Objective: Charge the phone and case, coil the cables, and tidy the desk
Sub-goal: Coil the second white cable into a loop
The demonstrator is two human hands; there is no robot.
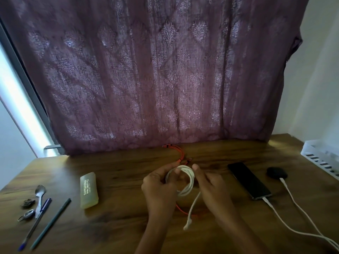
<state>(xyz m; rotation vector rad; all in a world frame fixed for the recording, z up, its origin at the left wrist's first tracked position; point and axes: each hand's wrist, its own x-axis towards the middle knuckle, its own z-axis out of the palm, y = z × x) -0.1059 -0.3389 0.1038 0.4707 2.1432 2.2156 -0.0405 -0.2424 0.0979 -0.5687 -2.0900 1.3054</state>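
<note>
The curtain (146, 79) hangs behind the desk (128, 226). All places are given relative to the white cable (191, 182), which is wound in a coil at mid-desk.

Left of the coil we see a yellowish translucent case (89, 189). Farther left lie a spoon (40, 191), a blue pen (34, 224), a dark pencil (50, 224), a key ring (27, 215) and a small dark lump (27, 202).

Right of the coil the phone (248, 180) lies flat, screen dark, with a white charging lead (275, 209) in its near end. Beyond it a dark earbud case (277, 172) carries a second white lead (297, 198). A white basket (319, 154) stands farthest right.

An orange cable (181, 155) runs from behind the coil and passes under it, reappearing below the hands.

The coil is held just above the desk between both hands. The left hand (159, 187) grips its left side, with the thumb laid across the loops and the fingers curled behind. The right hand (211, 187) meets its right edge, thumb tip at the top of the loops. Its back faces us and is blurred, so we cannot tell whether it pinches the cable. The loose end (192, 209) hangs from under this hand toward the near edge.
</note>
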